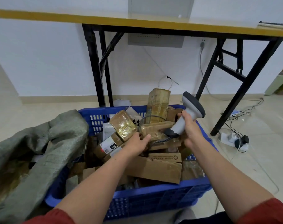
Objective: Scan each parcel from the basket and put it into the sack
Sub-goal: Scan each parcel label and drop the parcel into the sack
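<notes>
A blue perforated plastic basket [161, 194] is sitting on the pale tiled floor [250, 159], heaped with brown cardboard parcels [155, 168], several of them wrapped in glossy clear tape. The right hand [190, 126] is closing around the grip of a grey and white handheld barcode scanner [190, 110], holding it above the right side of the heap with its dark head pointing up and away (its coiled cable [163, 139] is trailing down among the boxes). The left hand [137, 143] is reaching into the middle of the pile, fingers spread and partly curled, touching a tape-wrapped brown parcel [123, 125] that is lying tilted near the top; whether it is actually gripping the parcel I cannot tell. Both forearms are bare, with red sleeves [266, 212] showing at the lower edge. A grey-green woven sack [45, 152] is slumping just beside the basket on the left, its mouth draping over the basket's left rim. Behind the basket a yellow-topped folding table with black metal legs [95, 67] is standing against the white wall.
</notes>
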